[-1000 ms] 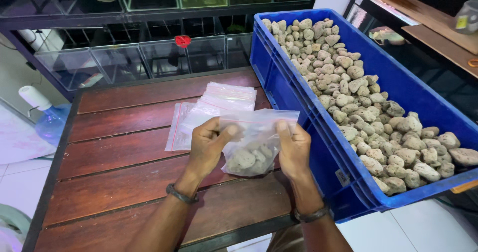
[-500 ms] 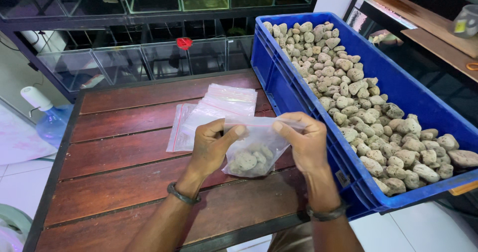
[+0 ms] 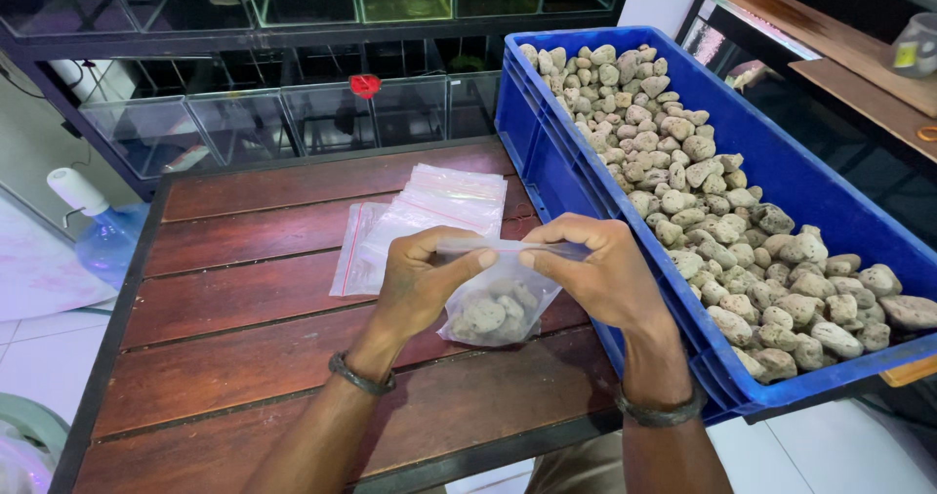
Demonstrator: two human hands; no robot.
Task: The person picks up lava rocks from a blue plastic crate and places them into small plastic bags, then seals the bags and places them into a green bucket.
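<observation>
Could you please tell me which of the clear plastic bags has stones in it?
The clear plastic bag pinched between left hand and right hand; the stacked bags lie flat, empty.

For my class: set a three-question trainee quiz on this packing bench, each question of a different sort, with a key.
1. True or false: the small clear bag held between the left hand and right hand is empty.
2. Where does the stack of empty bags lie? A) in the blue crate B) on the wooden table C) on the floor
3. Fill in: the blue crate holds pale porous ___.

Key: 1 false, it holds stones; 2 B; 3 stones.
</observation>
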